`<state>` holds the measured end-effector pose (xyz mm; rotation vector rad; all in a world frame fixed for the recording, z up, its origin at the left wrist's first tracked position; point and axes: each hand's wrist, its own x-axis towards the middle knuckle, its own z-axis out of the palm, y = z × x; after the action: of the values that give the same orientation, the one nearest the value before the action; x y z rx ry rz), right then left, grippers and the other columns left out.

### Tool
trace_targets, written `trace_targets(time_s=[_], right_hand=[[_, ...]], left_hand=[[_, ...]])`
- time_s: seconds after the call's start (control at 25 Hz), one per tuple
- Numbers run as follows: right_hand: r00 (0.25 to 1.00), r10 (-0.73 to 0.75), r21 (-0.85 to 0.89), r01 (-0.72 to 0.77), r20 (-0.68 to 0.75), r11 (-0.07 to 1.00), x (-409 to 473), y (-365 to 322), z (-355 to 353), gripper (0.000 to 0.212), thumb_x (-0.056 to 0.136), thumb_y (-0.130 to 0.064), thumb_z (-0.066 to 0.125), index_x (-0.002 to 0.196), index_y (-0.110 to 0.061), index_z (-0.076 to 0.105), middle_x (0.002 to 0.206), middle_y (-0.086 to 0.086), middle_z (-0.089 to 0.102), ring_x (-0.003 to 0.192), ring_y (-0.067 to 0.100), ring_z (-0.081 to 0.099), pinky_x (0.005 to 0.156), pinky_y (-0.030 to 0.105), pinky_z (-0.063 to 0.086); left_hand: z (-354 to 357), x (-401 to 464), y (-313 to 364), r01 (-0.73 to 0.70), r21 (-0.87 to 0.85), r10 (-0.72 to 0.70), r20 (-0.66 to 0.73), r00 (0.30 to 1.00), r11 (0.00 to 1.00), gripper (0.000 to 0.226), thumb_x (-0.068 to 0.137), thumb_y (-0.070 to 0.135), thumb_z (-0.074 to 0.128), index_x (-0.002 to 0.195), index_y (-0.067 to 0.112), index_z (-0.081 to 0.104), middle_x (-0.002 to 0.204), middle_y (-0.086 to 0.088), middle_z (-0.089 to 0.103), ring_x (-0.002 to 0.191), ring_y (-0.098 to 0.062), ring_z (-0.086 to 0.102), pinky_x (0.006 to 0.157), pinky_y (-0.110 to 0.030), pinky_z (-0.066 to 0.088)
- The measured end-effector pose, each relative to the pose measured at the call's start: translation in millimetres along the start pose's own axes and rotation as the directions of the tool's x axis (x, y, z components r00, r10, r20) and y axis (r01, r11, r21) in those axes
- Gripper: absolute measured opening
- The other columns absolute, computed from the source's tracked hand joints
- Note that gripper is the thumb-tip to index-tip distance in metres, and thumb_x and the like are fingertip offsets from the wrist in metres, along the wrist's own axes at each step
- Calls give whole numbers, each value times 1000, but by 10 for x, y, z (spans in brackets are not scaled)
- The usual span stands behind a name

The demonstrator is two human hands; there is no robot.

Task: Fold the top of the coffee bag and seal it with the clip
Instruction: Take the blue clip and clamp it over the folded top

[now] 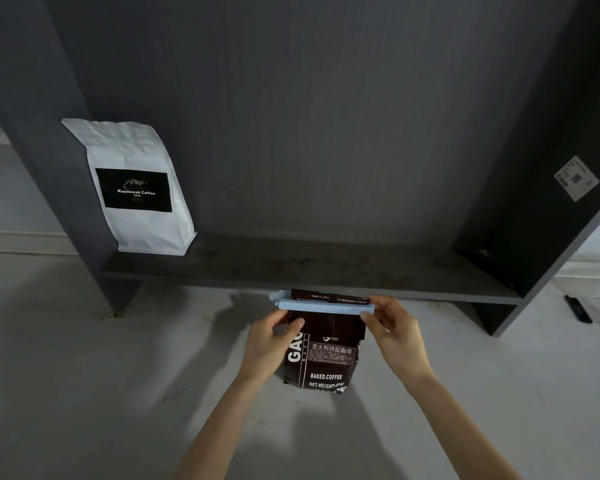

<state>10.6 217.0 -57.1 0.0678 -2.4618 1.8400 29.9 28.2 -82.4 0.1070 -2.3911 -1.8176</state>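
Note:
A dark brown coffee bag (pixel 326 362) with white lettering stands on the pale floor, its top folded over. A long light-blue clip (pixel 323 304) lies across the fold, with a strip of the folded top showing above it. My left hand (pixel 274 344) grips the bag's upper left side, thumb on the front just below the clip. My right hand (pixel 392 327) pinches the clip's right end between thumb and fingers. Whether the clip is fully snapped closed I cannot tell.
A dark grey shelf unit (pixel 309 271) rises just behind the bag, its low board close above the clip. A white coffee bag (pixel 136 188) stands at the shelf's left end. A black object (pixel 578 309) lies on the floor at far right.

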Motion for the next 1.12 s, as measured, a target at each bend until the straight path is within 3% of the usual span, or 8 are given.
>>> trace_targets(time_s=[0.24,0.44,0.52,0.6,0.76,0.88,1.0,1.12], right_hand=[[1000,-6,35,7,-7,999,-20,13,10,31,82,-7,59,81,-37,53,96,29,63,92,38,60,86,46,50],[999,-24,41,25,-26,999,-17,58,13,32,82,-6,59,79,-37,54,88,32,61,79,38,57,77,38,51],[999,-21,63,23,-25,998,-10,79,17,32,82,-5,59,78,-37,54,77,24,56,72,27,52,65,19,47],[1000,-18,91,20,-19,996,-18,74,20,32,82,-4,58,78,-36,54,76,16,53,73,23,50,58,12,44],[999,-22,104,24,-23,994,-30,66,11,30,83,-4,57,79,-34,54,83,32,58,73,34,53,59,11,44],[1000,-19,95,20,-14,995,-39,60,22,30,83,-6,57,80,-35,55,95,36,59,89,45,56,63,18,47],[1000,-16,98,18,-21,995,-38,57,19,30,83,-5,57,80,-35,54,93,34,61,80,37,59,60,13,48],[1000,-18,131,20,-20,991,-47,46,30,27,83,-3,56,82,-31,55,80,22,62,66,7,59,58,7,47]], left_hand=[[-14,-61,135,8,-171,-13,-28,1000,985,23,86,24,53,108,24,53,96,19,61,88,7,58,73,-7,47],[-53,-91,201,11,-225,-31,-85,996,974,9,87,21,51,91,28,55,88,17,61,72,20,58,61,2,43],[-72,-63,186,40,-249,-62,-80,995,968,5,85,22,54,88,26,56,87,16,63,72,17,60,63,-1,46],[-81,-45,163,45,-255,-68,-80,994,966,2,83,23,57,85,24,57,87,13,66,76,9,62,67,-6,47],[-82,-43,146,42,-271,-62,-64,996,962,5,83,21,57,85,17,57,83,9,67,70,11,62,67,-6,46],[-105,-48,132,44,-262,-58,-48,997,964,5,83,22,58,83,17,56,82,8,68,70,10,62,70,-12,46],[-96,-42,117,14,-226,-36,-94,995,974,6,83,19,58,79,15,55,77,5,66,65,10,61,61,-1,43],[-85,-31,94,5,-214,-29,-106,994,977,7,83,19,58,82,13,56,78,4,67,65,10,62,60,0,43]])
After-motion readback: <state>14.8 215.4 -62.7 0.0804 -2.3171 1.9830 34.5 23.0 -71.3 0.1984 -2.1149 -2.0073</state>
